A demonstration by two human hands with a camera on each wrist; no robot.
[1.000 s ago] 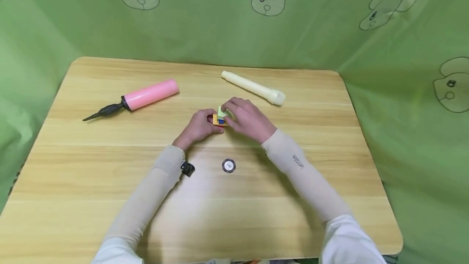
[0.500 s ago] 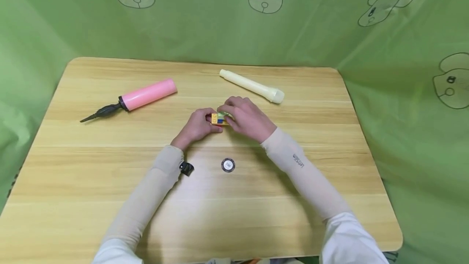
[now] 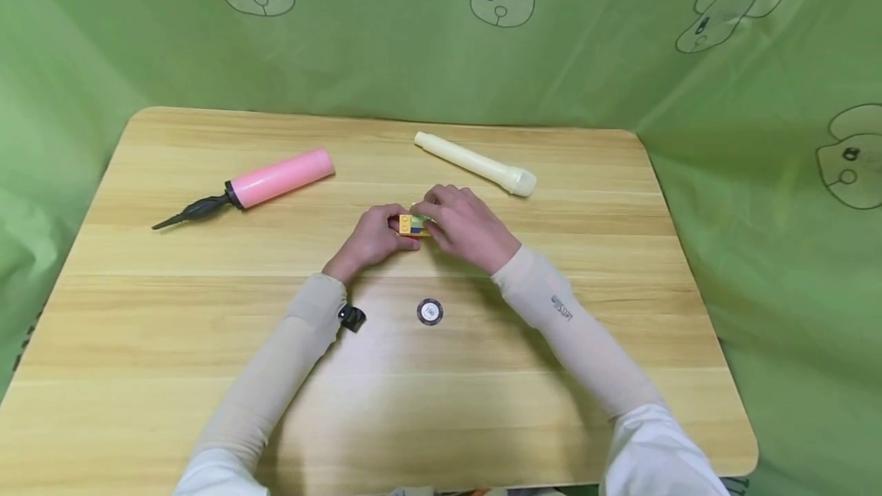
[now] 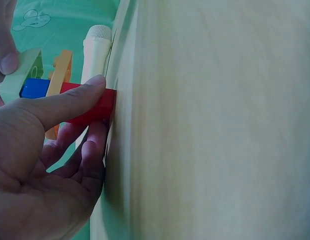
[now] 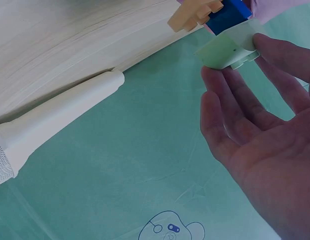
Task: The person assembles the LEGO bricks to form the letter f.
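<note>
A small stack of toy building bricks stands on the table between both hands. My left hand grips the red brick at its base, thumb on the near side and fingers behind. Above the red lies a yellow-orange plate with studs, then a blue brick. A light green brick sits at the top, against the blue one and slightly tilted in the left wrist view. My right hand pinches this green brick between thumb and fingers. Whether green and blue are fully joined cannot be seen.
Behind the hands lies a cream toy microphone. A pink hand pump with a black nozzle is at the back left. Nearer the front, a round black-and-white chip lies on the wooden table. Green cloth hangs around the far edge.
The light green brick has come down onto the blue brick, and my right fingers have dropped slightly with it. My left hand has stayed nearly still on the stack.
</note>
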